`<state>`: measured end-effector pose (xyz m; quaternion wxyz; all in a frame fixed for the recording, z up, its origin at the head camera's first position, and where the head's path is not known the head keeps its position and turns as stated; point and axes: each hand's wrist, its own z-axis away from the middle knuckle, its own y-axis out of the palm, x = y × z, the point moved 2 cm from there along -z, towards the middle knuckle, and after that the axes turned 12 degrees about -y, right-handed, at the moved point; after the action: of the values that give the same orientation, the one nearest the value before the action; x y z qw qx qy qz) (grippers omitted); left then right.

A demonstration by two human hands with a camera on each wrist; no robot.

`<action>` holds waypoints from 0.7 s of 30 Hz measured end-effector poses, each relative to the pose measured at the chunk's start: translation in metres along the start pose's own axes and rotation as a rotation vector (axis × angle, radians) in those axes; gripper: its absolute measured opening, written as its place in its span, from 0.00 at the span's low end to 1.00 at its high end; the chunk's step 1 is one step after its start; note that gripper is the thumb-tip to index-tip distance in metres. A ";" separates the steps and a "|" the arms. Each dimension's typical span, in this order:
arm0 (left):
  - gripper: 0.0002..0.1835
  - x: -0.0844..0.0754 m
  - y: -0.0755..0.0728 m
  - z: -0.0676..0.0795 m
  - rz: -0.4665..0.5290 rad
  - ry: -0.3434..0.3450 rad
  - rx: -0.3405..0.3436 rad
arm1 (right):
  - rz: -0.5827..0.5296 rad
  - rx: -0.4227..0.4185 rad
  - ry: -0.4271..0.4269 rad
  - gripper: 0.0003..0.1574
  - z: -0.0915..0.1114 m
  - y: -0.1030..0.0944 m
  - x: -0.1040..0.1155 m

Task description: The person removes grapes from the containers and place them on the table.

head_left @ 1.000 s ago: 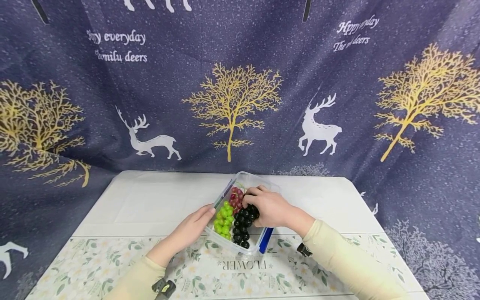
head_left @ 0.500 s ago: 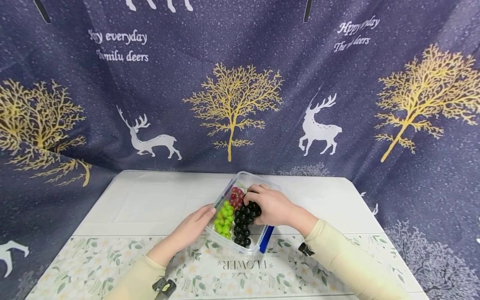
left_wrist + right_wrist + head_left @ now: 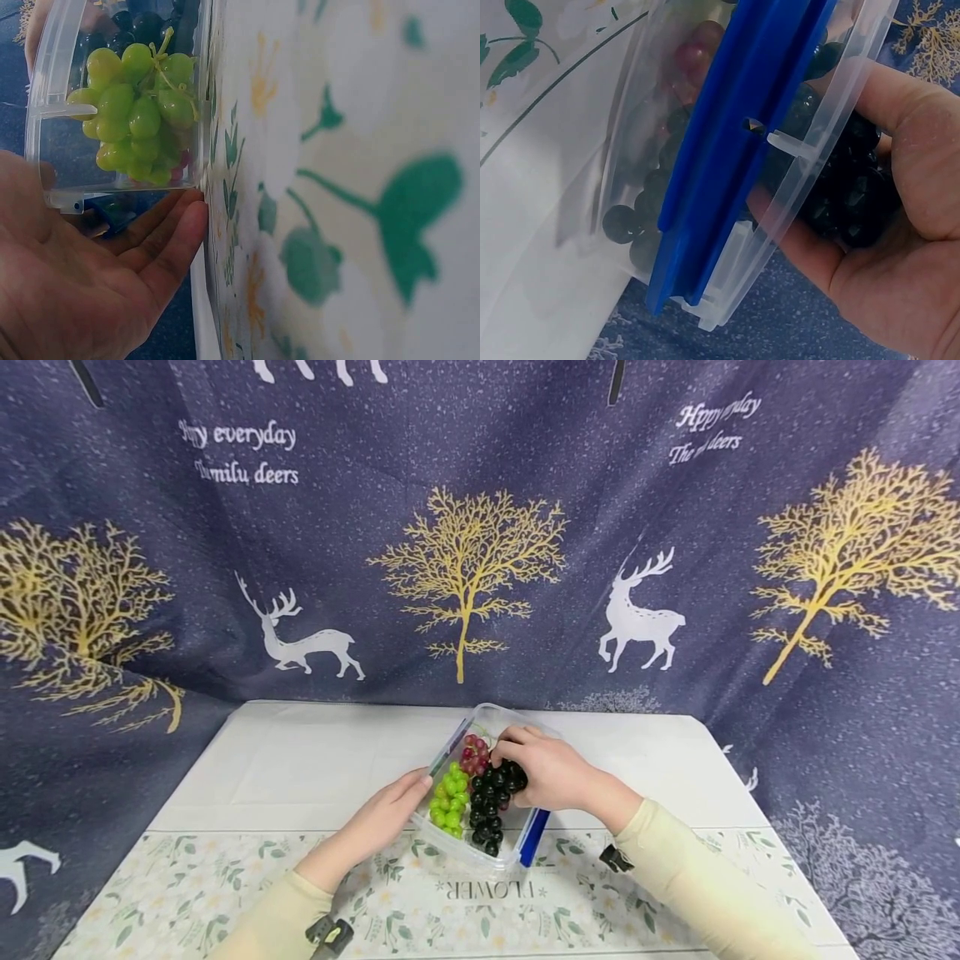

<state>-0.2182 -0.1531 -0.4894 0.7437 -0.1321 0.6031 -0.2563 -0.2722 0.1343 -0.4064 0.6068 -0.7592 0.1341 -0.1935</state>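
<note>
A clear plastic container (image 3: 489, 862) holds green grapes (image 3: 450, 800), red grapes (image 3: 474, 752) and a bunch of black grapes (image 3: 486, 810). My right hand (image 3: 553, 768) reaches in over the right wall and grips the upper part of the black bunch, its fingertips partly hidden among the grapes. The lower part of that bunch trails down beside the green one. In the right wrist view, the thumb and fingers curl round black grapes (image 3: 855, 195) at the rim. My left hand (image 3: 390, 810) holds the container's left wall, thumb at the rim and fingers outside, below it in the left wrist view.
A blue locking flap (image 3: 533, 839) hangs down the container's right side, close under the right forearm. Beneath lies a white table (image 3: 300, 760) with a flowered cloth (image 3: 225, 885) along the front. A dark blue curtain (image 3: 337, 568) stands behind.
My right hand has shifted slightly right with the black grapes, and the bunch's lower end has moved right too. The left hand and container have stayed in place.
</note>
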 end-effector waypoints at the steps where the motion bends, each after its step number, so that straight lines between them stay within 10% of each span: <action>1: 0.38 0.000 0.000 0.000 0.002 0.002 0.001 | 0.001 -0.003 -0.002 0.37 0.000 0.000 0.000; 21: 0.40 0.003 0.001 -0.002 0.008 0.010 0.000 | 0.015 -0.062 -0.016 0.39 0.005 -0.007 0.000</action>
<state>-0.2192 -0.1541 -0.4931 0.7419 -0.1283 0.6072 -0.2538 -0.2697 0.1401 -0.4009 0.5857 -0.7779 0.1410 -0.1787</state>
